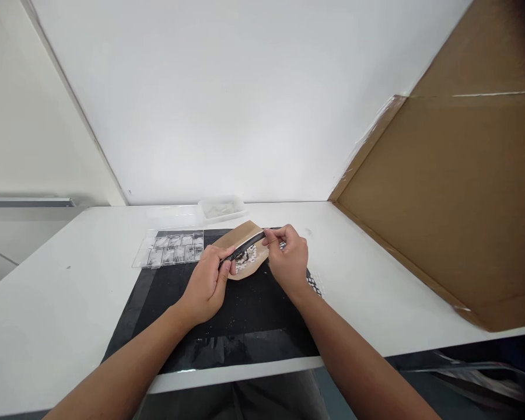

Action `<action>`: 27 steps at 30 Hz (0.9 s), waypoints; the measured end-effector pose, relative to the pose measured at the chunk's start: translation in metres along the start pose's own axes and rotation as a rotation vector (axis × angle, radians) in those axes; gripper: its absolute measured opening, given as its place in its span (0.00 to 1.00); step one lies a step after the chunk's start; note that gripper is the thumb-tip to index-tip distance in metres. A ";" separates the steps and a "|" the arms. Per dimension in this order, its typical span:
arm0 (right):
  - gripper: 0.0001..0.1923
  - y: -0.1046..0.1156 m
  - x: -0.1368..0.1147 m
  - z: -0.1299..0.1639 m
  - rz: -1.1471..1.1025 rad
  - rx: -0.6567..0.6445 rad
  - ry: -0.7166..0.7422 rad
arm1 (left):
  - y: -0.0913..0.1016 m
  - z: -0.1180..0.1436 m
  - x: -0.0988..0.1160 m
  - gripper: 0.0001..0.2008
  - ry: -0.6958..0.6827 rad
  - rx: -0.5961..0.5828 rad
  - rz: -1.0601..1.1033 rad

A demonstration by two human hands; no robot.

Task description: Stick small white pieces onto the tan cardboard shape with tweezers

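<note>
Pouch (pixel 243 256) between both hands, long axis left-right

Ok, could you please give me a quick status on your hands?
Both hands, left and right, pinch a dark strip. Strip over brown paper with small pale bits. Clear compartment tray alongside, apart.

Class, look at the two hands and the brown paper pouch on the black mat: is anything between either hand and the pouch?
Nothing visible. The left hand and right hand already pinch the dark strip along the opening of the brown paper pouch, which lies on the black mat. The clear plastic compartment tray sits apart, to the left.
</note>
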State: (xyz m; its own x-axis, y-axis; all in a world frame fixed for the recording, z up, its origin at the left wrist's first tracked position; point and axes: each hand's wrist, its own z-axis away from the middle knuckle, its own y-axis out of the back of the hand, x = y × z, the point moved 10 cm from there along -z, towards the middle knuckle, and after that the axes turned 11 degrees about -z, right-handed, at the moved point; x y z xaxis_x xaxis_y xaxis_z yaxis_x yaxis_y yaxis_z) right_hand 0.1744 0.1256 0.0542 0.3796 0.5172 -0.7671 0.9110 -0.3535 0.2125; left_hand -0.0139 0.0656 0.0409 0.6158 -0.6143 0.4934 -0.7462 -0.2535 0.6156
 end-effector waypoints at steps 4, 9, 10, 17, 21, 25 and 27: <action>0.10 -0.025 -0.019 0.014 -0.006 -0.148 0.087 | -0.001 0.002 -0.010 0.14 0.079 0.022 0.029; 0.11 -0.025 -0.018 0.013 0.035 -0.154 0.080 | 0.001 0.003 -0.014 0.15 0.084 0.028 0.026; 0.11 -0.018 -0.011 0.008 0.034 -0.116 0.051 | 0.001 0.002 -0.013 0.15 0.069 0.025 0.019; 0.13 -0.001 0.008 -0.004 0.027 -0.041 -0.027 | -0.003 0.001 0.000 0.13 -0.005 -0.006 -0.002; 0.12 -0.023 -0.019 0.013 0.045 -0.154 0.083 | -0.001 0.002 -0.005 0.13 0.045 0.013 0.009; 0.13 -0.031 -0.028 0.018 0.061 -0.211 0.127 | 0.003 0.002 -0.011 0.14 0.100 0.048 0.024; 0.12 -0.023 -0.021 0.011 0.064 -0.171 0.104 | 0.003 0.002 -0.012 0.15 0.107 0.049 0.039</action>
State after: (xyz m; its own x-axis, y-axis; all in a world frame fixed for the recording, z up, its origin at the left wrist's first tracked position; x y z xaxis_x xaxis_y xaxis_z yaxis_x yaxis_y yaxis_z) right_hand 0.1433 0.1145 0.0590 0.4439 0.5792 -0.6837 0.8953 -0.2551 0.3652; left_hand -0.0238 0.0705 0.0353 0.6072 -0.5420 0.5809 -0.7802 -0.2685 0.5650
